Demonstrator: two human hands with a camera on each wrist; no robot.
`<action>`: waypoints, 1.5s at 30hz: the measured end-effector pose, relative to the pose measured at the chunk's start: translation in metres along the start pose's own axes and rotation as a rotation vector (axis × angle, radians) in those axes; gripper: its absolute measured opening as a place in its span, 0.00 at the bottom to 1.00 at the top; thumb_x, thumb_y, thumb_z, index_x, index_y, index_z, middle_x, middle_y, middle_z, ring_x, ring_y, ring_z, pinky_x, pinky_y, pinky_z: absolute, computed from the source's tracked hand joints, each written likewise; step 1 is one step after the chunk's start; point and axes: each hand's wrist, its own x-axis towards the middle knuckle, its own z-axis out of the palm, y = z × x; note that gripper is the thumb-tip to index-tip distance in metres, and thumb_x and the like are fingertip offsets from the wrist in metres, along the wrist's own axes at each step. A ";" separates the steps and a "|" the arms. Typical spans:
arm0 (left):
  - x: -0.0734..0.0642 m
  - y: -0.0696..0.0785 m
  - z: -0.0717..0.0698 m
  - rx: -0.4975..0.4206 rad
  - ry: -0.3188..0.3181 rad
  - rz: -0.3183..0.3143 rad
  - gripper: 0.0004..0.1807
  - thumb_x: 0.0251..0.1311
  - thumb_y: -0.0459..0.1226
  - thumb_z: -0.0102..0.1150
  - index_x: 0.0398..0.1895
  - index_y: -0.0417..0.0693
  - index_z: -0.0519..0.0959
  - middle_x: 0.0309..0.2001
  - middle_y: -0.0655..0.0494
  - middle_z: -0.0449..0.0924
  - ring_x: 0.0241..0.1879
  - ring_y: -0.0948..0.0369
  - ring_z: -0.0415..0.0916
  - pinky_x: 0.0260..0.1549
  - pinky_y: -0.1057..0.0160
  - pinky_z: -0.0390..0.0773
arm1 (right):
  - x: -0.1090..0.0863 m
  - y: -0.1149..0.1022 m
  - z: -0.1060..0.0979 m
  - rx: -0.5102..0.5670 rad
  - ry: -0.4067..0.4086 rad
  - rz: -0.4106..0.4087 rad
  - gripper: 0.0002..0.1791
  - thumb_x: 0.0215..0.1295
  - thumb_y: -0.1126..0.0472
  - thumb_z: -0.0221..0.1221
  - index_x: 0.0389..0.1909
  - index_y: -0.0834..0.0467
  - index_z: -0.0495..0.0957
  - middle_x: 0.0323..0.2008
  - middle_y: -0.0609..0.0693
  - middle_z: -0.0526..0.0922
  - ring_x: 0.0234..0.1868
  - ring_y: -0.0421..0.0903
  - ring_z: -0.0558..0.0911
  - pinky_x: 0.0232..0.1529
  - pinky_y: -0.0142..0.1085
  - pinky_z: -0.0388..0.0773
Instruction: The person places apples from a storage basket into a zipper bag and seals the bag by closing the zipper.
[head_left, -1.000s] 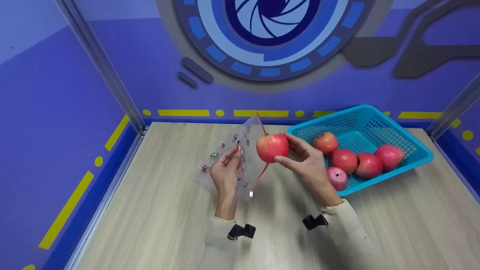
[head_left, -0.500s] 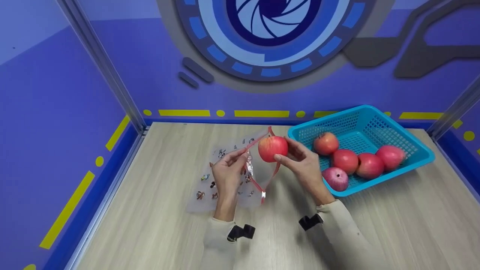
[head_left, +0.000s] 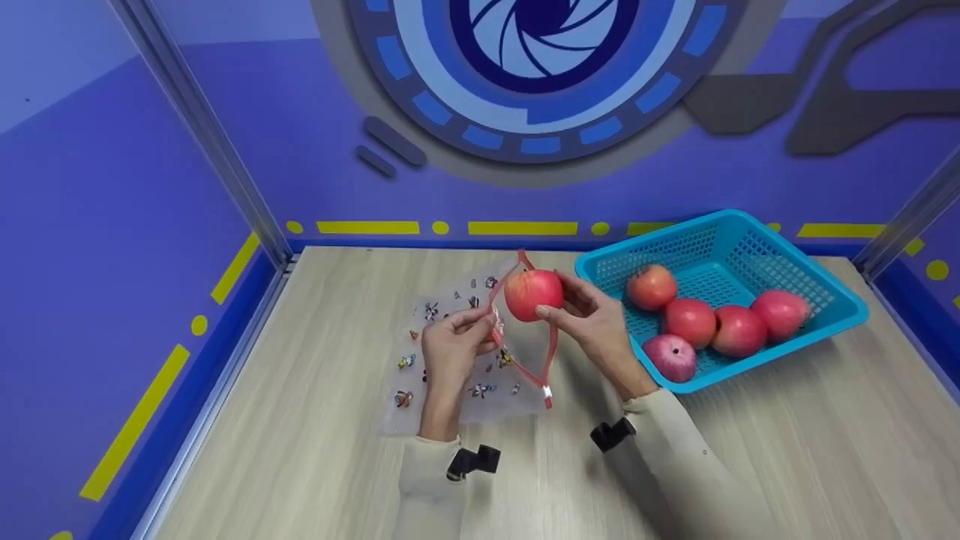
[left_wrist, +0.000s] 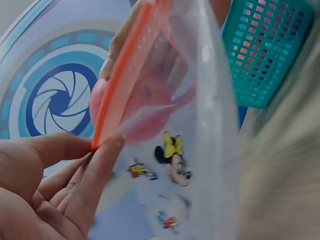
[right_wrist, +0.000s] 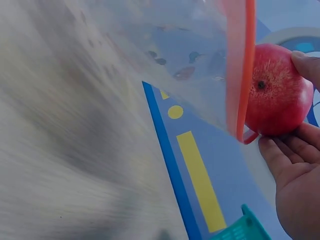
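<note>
My left hand (head_left: 454, 349) pinches the orange-red rim of a clear zip bag (left_wrist: 215, 125) printed with small cartoon figures. Thumb and fingers meet on that rim in the left wrist view. The bag slants to the left over the table, its mouth spread into a loop facing right, with a white slider (head_left: 547, 391) at the near corner. In my right hand (head_left: 600, 330) is a red apple (head_left: 533, 295), held from its right side between thumb and fingers. The apple overlaps the bag's mouth in the head view; the rim crosses in front of part of it in the right wrist view.
A blue-green perforated basket (head_left: 832, 300) stands at the right on the wooden table (head_left: 300, 420), with several red fruits (head_left: 690, 322) inside. A purple-blue printed wall (head_left: 247, 112) closes the back, and another rises along the left.
The bag has swung lower and flatter, and its mouth has spread wider. My right hand has brought the apple slightly left, to the opening. My left hand still pinches the rim.
</note>
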 end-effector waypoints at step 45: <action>0.011 -0.027 0.012 -0.100 0.111 0.034 0.09 0.68 0.30 0.70 0.49 0.37 0.90 0.40 0.45 0.90 0.32 0.62 0.86 0.27 0.71 0.83 | -0.027 0.006 -0.005 -0.321 -0.025 -0.183 0.31 0.67 0.65 0.73 0.69 0.64 0.78 0.66 0.57 0.82 0.66 0.58 0.81 0.64 0.48 0.78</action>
